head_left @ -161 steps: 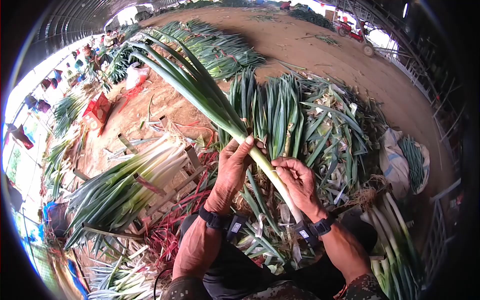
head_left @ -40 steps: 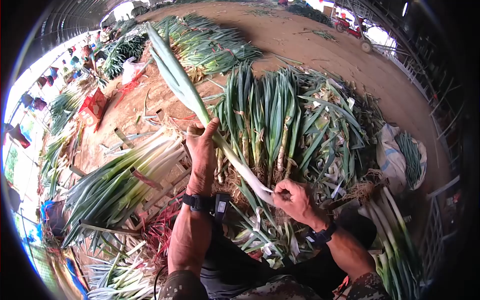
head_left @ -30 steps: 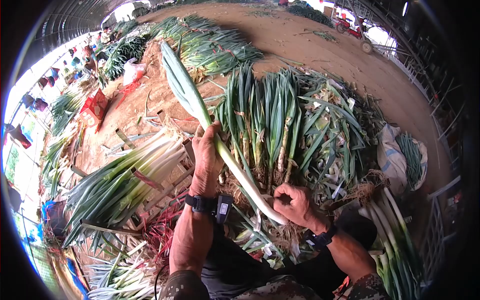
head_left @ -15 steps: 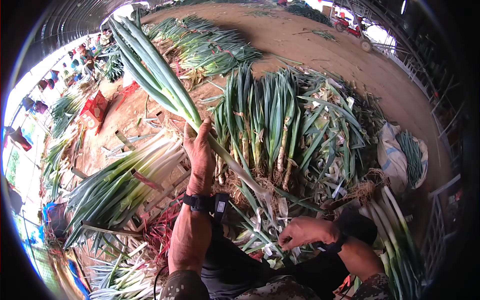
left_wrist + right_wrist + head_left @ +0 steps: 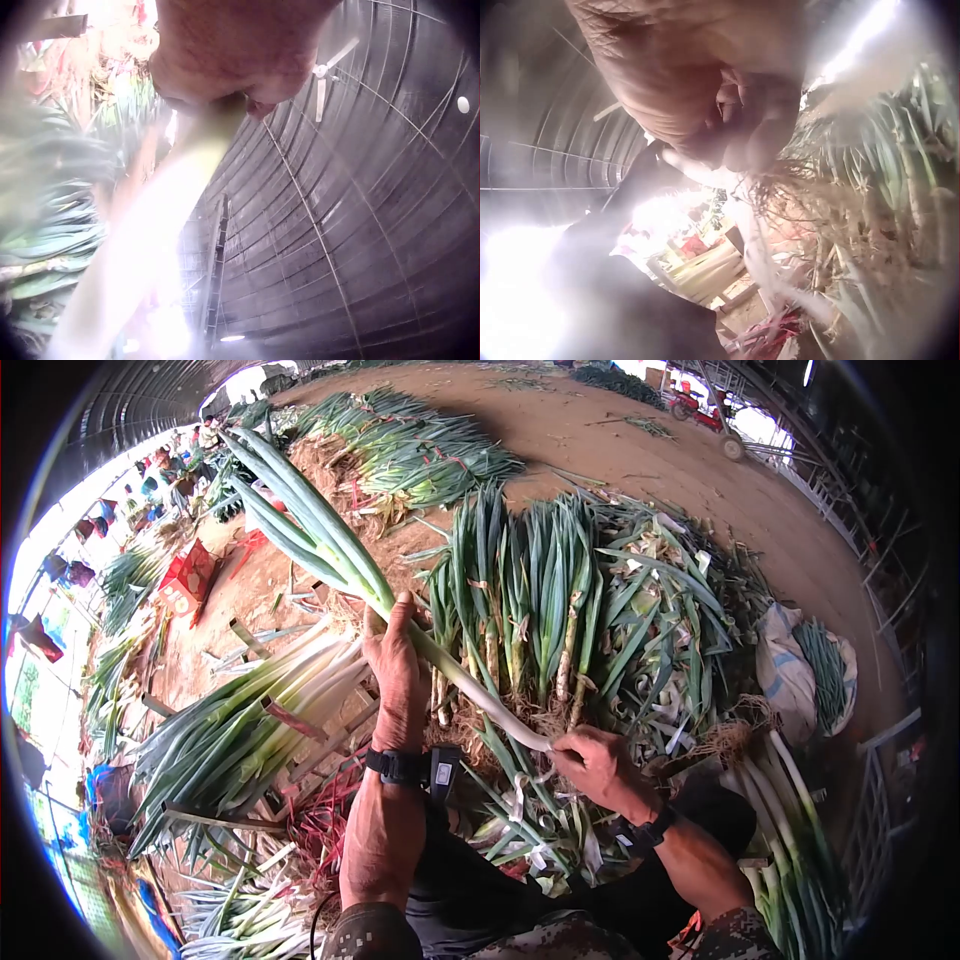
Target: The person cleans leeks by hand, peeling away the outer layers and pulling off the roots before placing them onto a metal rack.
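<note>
Right hand (image 5: 598, 765) back up, now pinching the leek (image 5: 455, 675) at its white base; left hand (image 5: 395, 665) gripping mid-stalk.

Red box (image 5: 195, 575) on dirt — white sack (image 5: 787, 670) far right

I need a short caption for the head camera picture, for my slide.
Left hand grips a green onion at mid-stalk; right hand pinches its white root end.

Bare forearms, camouflage sleeves pushed up

Each wrist carries a black strap (image 5: 397, 764) with a small black camera unit (image 5: 443, 771); dark trousers show below the hands.
</note>
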`<action>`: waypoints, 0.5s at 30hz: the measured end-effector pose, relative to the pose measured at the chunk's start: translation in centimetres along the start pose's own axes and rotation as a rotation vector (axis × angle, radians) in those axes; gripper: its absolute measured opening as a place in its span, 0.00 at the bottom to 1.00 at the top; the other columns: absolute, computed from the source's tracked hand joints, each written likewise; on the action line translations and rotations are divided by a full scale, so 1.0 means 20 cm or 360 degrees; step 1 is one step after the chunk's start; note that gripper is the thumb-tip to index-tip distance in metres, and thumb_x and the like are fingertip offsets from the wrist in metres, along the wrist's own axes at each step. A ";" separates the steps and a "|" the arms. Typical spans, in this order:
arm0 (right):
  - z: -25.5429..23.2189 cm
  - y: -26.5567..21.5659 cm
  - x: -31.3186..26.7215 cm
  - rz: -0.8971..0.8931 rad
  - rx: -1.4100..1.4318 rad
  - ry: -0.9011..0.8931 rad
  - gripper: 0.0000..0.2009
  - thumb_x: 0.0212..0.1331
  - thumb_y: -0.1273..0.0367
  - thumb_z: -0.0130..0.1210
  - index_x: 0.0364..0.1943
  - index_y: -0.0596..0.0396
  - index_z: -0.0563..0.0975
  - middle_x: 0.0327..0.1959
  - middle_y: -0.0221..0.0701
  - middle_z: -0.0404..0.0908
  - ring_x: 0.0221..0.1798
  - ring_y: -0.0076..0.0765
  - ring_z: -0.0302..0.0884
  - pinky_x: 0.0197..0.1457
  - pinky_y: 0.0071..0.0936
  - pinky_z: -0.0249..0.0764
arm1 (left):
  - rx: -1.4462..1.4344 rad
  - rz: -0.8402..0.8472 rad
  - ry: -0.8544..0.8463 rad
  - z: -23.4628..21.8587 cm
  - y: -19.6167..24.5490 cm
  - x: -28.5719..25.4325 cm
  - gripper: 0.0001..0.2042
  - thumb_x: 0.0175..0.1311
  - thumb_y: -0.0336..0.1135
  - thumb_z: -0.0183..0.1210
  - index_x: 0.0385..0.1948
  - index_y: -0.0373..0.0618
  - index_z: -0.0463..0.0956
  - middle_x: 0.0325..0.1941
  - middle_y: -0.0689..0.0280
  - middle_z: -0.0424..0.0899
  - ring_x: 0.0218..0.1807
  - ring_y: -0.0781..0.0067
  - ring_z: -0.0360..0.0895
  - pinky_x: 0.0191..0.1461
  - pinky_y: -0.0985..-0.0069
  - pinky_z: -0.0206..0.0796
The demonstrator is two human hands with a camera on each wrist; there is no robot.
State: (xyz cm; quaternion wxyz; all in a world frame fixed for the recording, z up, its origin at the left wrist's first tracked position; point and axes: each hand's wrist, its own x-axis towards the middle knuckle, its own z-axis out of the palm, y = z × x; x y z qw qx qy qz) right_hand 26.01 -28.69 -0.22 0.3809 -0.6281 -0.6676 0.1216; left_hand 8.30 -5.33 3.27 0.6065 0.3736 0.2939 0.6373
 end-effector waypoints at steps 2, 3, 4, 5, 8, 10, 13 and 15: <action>-0.02 0.04 -0.08 0.0015 -0.0004 -0.0142 0.04 0.56 0.72 0.62 0.31 0.57 0.79 0.28 0.39 0.80 0.30 0.49 0.82 0.32 0.39 0.75 | 0.0004 0.0009 -0.0020 -0.01 0.04 0.00 0.09 0.68 0.38 0.61 0.35 0.46 0.73 0.28 0.71 0.74 0.27 0.81 0.69 0.30 0.83 0.60; -0.04 0.07 -0.14 0.0062 -0.0056 -0.0333 0.04 0.57 0.72 0.61 0.30 0.59 0.79 0.28 0.40 0.80 0.29 0.50 0.81 0.32 0.41 0.75 | -0.0077 0.0070 -0.0025 0.00 0.06 0.00 0.09 0.68 0.38 0.62 0.34 0.47 0.72 0.27 0.71 0.74 0.27 0.81 0.69 0.31 0.82 0.60; -0.04 0.15 -0.23 0.0112 -0.0234 -0.0630 0.04 0.57 0.72 0.61 0.31 0.59 0.79 0.28 0.41 0.81 0.30 0.50 0.81 0.32 0.40 0.75 | -0.0060 0.0044 -0.0031 -0.01 0.07 0.01 0.09 0.68 0.38 0.62 0.34 0.47 0.72 0.27 0.71 0.73 0.27 0.81 0.69 0.31 0.82 0.60; -0.02 0.24 -0.32 0.0160 -0.0411 -0.0926 0.04 0.57 0.72 0.61 0.32 0.59 0.80 0.29 0.41 0.81 0.30 0.50 0.81 0.32 0.40 0.75 | -0.0041 0.0019 -0.0036 -0.02 0.07 0.01 0.09 0.68 0.38 0.62 0.34 0.47 0.72 0.27 0.71 0.73 0.27 0.81 0.69 0.31 0.82 0.60; -0.02 0.22 -0.32 0.0277 -0.0347 -0.1022 0.07 0.57 0.70 0.62 0.36 0.58 0.81 0.30 0.40 0.82 0.32 0.48 0.82 0.34 0.39 0.77 | 0.0089 -0.0033 -0.0051 -0.04 0.08 0.01 0.09 0.67 0.38 0.62 0.38 0.45 0.73 0.27 0.70 0.75 0.28 0.82 0.71 0.29 0.82 0.63; -0.07 0.07 -0.25 0.0312 -0.0104 -0.0736 0.09 0.56 0.69 0.64 0.39 0.58 0.82 0.32 0.39 0.84 0.34 0.46 0.83 0.36 0.38 0.78 | 0.0127 -0.0041 -0.0096 -0.05 0.02 0.02 0.13 0.67 0.40 0.63 0.45 0.43 0.73 0.30 0.69 0.76 0.30 0.80 0.73 0.30 0.82 0.67; -0.08 -0.13 -0.05 0.0183 0.0183 -0.0027 0.16 0.55 0.67 0.67 0.46 0.57 0.82 0.38 0.37 0.85 0.37 0.40 0.85 0.41 0.35 0.80 | 0.0174 -0.0214 -0.0302 -0.03 -0.02 0.02 0.26 0.64 0.42 0.66 0.59 0.40 0.69 0.38 0.65 0.79 0.37 0.75 0.77 0.37 0.77 0.73; -0.09 -0.14 0.06 -0.0110 -0.0047 0.0200 0.23 0.54 0.66 0.69 0.55 0.53 0.77 0.50 0.40 0.83 0.55 0.46 0.80 0.59 0.36 0.75 | 0.0168 -0.0285 -0.0368 0.00 -0.01 0.01 0.28 0.64 0.42 0.67 0.62 0.41 0.68 0.40 0.63 0.80 0.39 0.74 0.77 0.39 0.75 0.74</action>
